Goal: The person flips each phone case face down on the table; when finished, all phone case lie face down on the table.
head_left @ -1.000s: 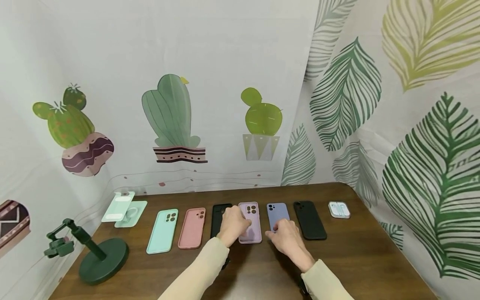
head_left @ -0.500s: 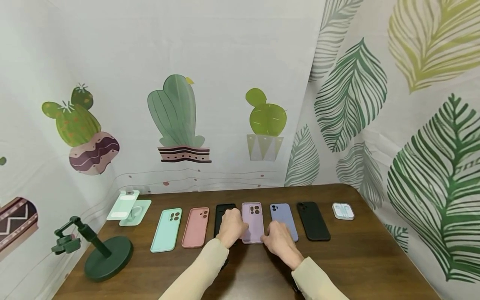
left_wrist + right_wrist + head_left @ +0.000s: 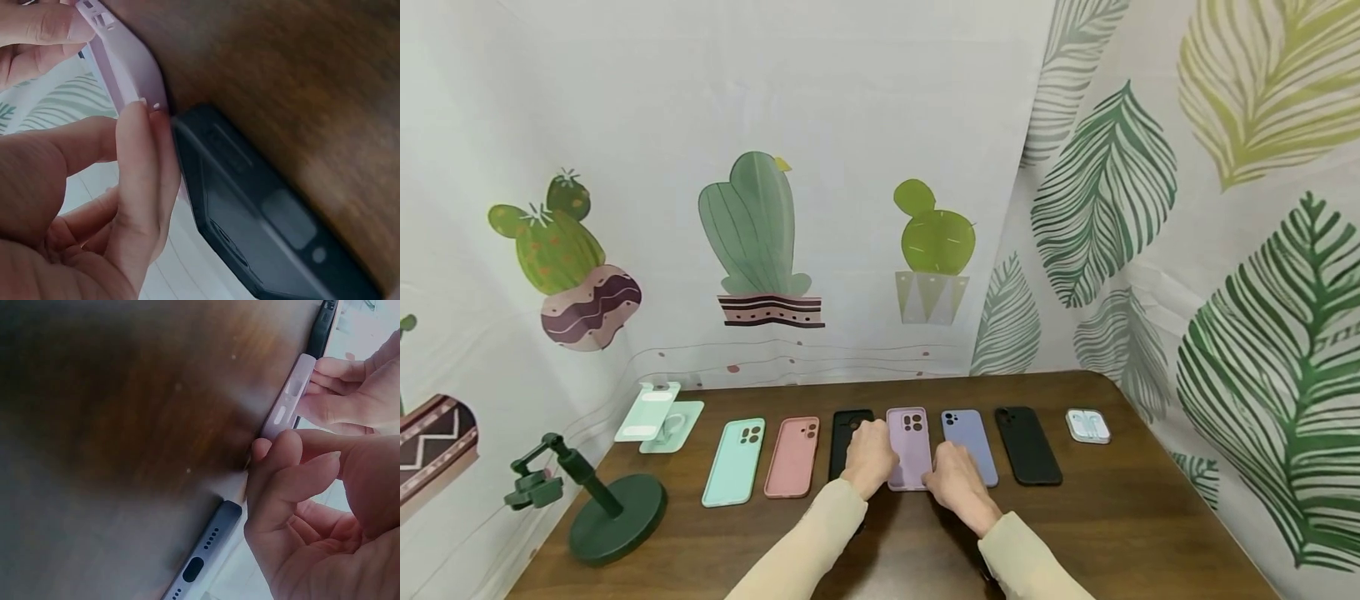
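A lilac phone case (image 3: 908,450) lies open side up in the middle of a row of cases. My left hand (image 3: 870,457) holds its left edge, and fingertips show on the case's corner (image 3: 145,75) in the left wrist view. At the lower right corner my right hand (image 3: 958,485) pinches the rim with fingers curled. Both hands meet the lilac case (image 3: 289,400) in the right wrist view. A black case (image 3: 842,429), partly covered by the left hand, lies to the left. The blue case (image 3: 972,442) to the right is partly hidden by the right hand.
Further left lie a pink case (image 3: 792,458) and a mint case (image 3: 733,462). A black case (image 3: 1028,446) and a small white box with earphones (image 3: 1087,426) lie right. A mint stand (image 3: 647,414) and a dark green stand (image 3: 617,521) occupy the left side.
My right hand has moved left from the blue case to the lilac case's lower right corner. The left hand stays at its left edge. The head view has shifted slightly.
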A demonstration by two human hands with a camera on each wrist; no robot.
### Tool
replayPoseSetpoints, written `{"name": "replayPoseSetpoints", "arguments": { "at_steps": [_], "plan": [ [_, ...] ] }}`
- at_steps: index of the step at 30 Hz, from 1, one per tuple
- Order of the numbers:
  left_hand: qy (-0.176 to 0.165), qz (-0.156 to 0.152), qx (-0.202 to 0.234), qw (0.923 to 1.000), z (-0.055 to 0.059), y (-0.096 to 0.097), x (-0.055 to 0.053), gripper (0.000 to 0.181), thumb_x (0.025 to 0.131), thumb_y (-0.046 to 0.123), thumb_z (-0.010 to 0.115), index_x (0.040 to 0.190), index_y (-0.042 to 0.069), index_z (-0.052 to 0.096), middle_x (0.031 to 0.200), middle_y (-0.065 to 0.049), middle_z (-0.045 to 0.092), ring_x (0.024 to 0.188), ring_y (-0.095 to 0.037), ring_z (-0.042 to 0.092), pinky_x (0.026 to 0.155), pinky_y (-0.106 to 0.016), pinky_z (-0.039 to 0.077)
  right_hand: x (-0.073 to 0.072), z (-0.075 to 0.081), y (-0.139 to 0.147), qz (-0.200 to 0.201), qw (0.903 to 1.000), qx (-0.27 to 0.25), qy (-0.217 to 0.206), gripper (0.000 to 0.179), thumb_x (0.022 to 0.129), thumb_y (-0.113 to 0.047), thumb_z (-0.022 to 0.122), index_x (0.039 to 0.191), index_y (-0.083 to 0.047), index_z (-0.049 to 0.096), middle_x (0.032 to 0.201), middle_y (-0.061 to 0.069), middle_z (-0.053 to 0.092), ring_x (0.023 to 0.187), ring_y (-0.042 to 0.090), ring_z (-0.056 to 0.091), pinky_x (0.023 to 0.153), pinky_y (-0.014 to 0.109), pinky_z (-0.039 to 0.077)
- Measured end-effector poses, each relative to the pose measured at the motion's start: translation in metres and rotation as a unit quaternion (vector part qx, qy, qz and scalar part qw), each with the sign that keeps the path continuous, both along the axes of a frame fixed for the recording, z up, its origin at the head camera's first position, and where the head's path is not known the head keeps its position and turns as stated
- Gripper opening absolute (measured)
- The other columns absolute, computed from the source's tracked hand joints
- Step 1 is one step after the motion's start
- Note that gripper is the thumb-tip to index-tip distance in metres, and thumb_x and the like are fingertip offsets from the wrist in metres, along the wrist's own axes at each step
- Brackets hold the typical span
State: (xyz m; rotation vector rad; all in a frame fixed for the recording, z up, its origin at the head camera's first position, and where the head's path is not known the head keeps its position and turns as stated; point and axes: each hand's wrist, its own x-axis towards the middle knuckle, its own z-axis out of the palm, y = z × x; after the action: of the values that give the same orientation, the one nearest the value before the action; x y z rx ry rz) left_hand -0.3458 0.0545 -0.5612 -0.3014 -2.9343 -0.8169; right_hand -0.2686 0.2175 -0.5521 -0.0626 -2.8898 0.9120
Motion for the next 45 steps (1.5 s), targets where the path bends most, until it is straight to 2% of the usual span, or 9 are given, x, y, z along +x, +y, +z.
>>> {"name": "replayPoseSetpoints", "arguments": {
  "at_steps": [3,7,12,14,17,21,30,37,45],
  "plan": [
    [-0.006,0.004,-0.009,0.9999,0.003,0.003,0.003,0.009,0.077,-0.001,0.082,0.082,0.003,0.075,0.077,-0.013,0.074,0.061,-0.022,0.065,0.045,-0.038,0.052,-0.003,-0.006,0.002,-0.004,0.9999,0.014,-0.001,0.045,0.08,-0.002,0.075,0.049,-0.017,0.046,0.054,-0.004,0.046,0.054,0.014,0.047,0.047,0.028,0.039],
    [-0.009,0.007,-0.019,0.9998,-0.007,0.005,-0.001,0.01,0.077,0.0,0.082,0.085,0.002,0.076,0.082,-0.014,0.076,0.065,-0.022,0.068,0.047,-0.038,0.053,0.002,-0.001,0.002,-0.012,0.9999,0.005,-0.008,0.044,0.078,0.0,0.073,0.05,-0.017,0.043,0.056,-0.004,0.044,0.055,0.014,0.046,0.046,0.028,0.037],
    [-0.01,-0.009,-0.011,0.9999,-0.012,0.005,-0.004,0.007,0.078,-0.002,0.078,0.08,0.004,0.075,0.073,-0.011,0.074,0.056,-0.018,0.064,0.041,-0.029,0.048,0.021,0.031,-0.004,-0.021,0.9993,-0.03,-0.012,0.047,0.078,0.001,0.074,0.049,-0.016,0.042,0.053,-0.005,0.04,0.053,0.016,0.045,0.046,0.028,0.036],
    [-0.013,-0.015,0.001,0.9998,-0.003,0.005,0.004,0.008,0.079,-0.004,0.076,0.078,0.003,0.074,0.069,-0.011,0.072,0.053,-0.019,0.063,0.039,-0.029,0.048,0.027,0.041,-0.006,-0.021,0.999,-0.038,-0.014,0.049,0.079,0.002,0.075,0.049,-0.016,0.041,0.051,-0.006,0.037,0.052,0.015,0.044,0.046,0.027,0.035],
    [-0.033,-0.015,0.024,0.9991,0.026,0.005,0.025,0.009,0.08,-0.008,0.074,0.075,0.0,0.073,0.066,-0.012,0.069,0.05,-0.022,0.063,0.04,-0.029,0.049,0.03,0.045,-0.007,-0.022,0.9988,-0.039,-0.02,0.053,0.081,0.001,0.075,0.048,-0.018,0.038,0.049,-0.01,0.03,0.05,0.012,0.039,0.046,0.025,0.033],
    [-0.033,-0.019,0.058,0.9976,0.054,0.006,0.048,0.021,0.089,0.002,0.079,0.07,-0.001,0.07,0.056,-0.01,0.066,0.041,-0.017,0.063,0.038,-0.027,0.051,0.026,0.038,-0.002,-0.021,0.9985,-0.05,-0.011,0.055,0.082,-0.002,0.078,0.047,-0.02,0.038,0.048,-0.013,0.027,0.049,0.009,0.033,0.046,0.024,0.029],
    [-0.066,-0.015,0.107,0.992,0.056,0.007,0.049,0.051,0.093,0.04,0.083,0.056,0.011,0.063,0.044,-0.001,0.06,0.035,-0.013,0.063,0.04,-0.025,0.05,-0.011,-0.018,0.021,-0.029,0.999,-0.029,0.015,0.029,0.08,-0.019,0.088,0.063,-0.02,0.065,0.066,-0.005,0.061,0.062,0.013,0.056,0.053,0.027,0.044],
    [-0.088,-0.008,0.13,0.9876,0.058,0.009,0.05,0.058,0.089,0.057,0.084,0.059,0.011,0.065,0.046,-0.005,0.063,0.034,-0.014,0.063,0.041,-0.027,0.052,-0.004,-0.008,0.025,-0.012,0.9975,-0.05,0.049,0.015,0.08,-0.019,0.083,0.07,-0.016,0.073,0.068,-0.003,0.066,0.063,0.015,0.056,0.053,0.029,0.044],
    [-0.124,-0.004,0.14,0.9823,0.061,0.011,0.049,0.062,0.084,0.065,0.084,0.061,0.011,0.066,0.049,-0.007,0.065,0.037,-0.014,0.066,0.046,-0.029,0.056,0.002,0.001,0.027,-0.02,0.9971,-0.065,0.033,0.01,0.082,-0.022,0.08,0.086,-0.013,0.08,0.076,-0.002,0.073,0.069,0.015,0.061,0.057,0.03,0.048]
  ]
}}
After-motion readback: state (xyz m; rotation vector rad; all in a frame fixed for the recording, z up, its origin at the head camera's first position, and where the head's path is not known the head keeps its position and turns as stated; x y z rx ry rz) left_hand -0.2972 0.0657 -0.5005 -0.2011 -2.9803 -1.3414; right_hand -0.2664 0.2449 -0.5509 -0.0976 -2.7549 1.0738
